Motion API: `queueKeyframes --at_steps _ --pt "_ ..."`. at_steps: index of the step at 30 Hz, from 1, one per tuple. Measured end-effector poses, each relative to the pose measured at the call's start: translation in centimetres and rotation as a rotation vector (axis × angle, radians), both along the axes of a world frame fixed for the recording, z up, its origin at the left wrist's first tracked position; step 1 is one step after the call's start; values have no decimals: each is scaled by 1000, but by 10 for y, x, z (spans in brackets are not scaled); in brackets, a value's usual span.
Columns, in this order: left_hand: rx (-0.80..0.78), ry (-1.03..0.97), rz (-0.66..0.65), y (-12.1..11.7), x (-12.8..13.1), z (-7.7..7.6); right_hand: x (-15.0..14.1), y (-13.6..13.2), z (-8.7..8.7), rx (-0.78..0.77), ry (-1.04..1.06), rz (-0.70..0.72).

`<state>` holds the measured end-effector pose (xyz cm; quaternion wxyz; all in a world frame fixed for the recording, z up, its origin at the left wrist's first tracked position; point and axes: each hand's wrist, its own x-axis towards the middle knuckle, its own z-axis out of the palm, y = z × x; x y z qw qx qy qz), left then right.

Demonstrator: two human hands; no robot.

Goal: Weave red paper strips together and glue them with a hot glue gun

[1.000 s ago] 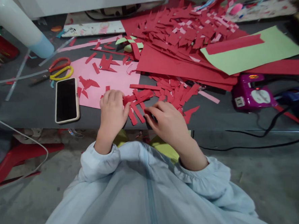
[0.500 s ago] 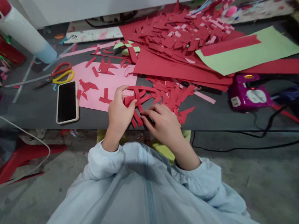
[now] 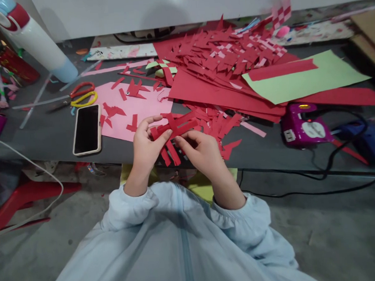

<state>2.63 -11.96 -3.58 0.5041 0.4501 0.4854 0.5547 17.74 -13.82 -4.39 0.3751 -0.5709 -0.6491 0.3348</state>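
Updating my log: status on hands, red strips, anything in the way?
Left hand holding crossed red paper strips. Right hand fingertips at the strips, grip unclear. Loose red scraps crowd close beyond; phone apart from both hands.

Left hand point(image 3: 146, 145) hides part of the red paper strips point(image 3: 186, 125). Water bottle point(image 3: 40, 45) cut off at top, red seat point(image 3: 22, 197) at left. Checkered paper point(image 3: 281, 12) blurred.

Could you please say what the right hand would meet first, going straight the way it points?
The right hand would probably meet the red paper strips held in the left hand; depth and present contact are unclear.
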Motion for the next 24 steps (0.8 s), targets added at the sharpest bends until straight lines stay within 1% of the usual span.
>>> queueKeyframes --at_steps 2,4,7,13,18,24 --pt "-65 -116 -34 -3 -1 -1 -2 2 0 -37 23 0" --pt "-136 -236 -68 -7 -2 -2 -3 4 0 -43 35 0" --pt "-207 -336 -92 -11 -5 -3 -3 7 0 -30 62 11" --pt "-190 -353 -46 -12 -8 -5 -5 11 3 -33 33 46" --pt "-190 -340 12 -12 -9 -8 -6 6 6 -61 -32 67" --pt "-176 -405 -4 -14 -8 -6 -9 0 8 -41 -116 94"
